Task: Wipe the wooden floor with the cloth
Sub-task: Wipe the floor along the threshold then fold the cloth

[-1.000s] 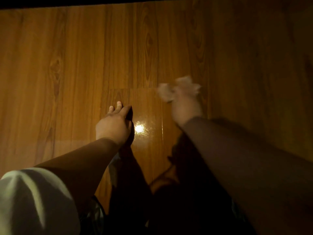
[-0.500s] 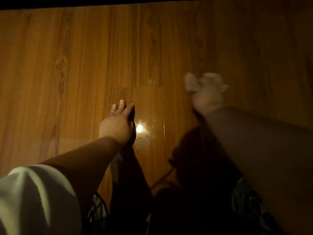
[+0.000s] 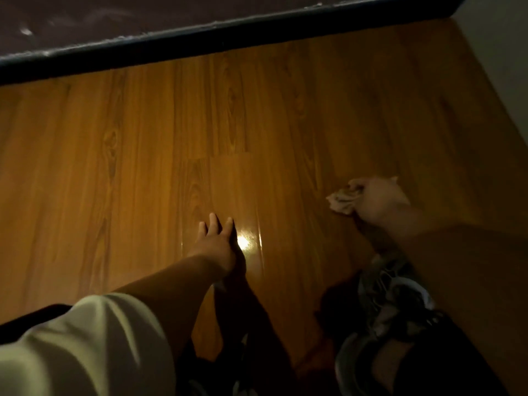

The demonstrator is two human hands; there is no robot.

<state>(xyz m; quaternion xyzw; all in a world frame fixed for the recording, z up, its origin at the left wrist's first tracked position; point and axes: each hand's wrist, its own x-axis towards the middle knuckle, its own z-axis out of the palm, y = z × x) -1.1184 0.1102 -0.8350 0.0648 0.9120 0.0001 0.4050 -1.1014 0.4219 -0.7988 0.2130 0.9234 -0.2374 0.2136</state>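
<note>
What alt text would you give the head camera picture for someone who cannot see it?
A person's right hand grips a crumpled cloth against a glossy wooden floor, while the left hand rests on it with fingers straight. A dark strip runs along the top.

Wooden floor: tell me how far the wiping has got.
Done: unclear; the wooden floor shows no wiped trail, only a glossy glare by the left hand, which rests flat. In hand: the right hand grips the crumpled cloth on the boards. Left: cannot tell how much.
</note>
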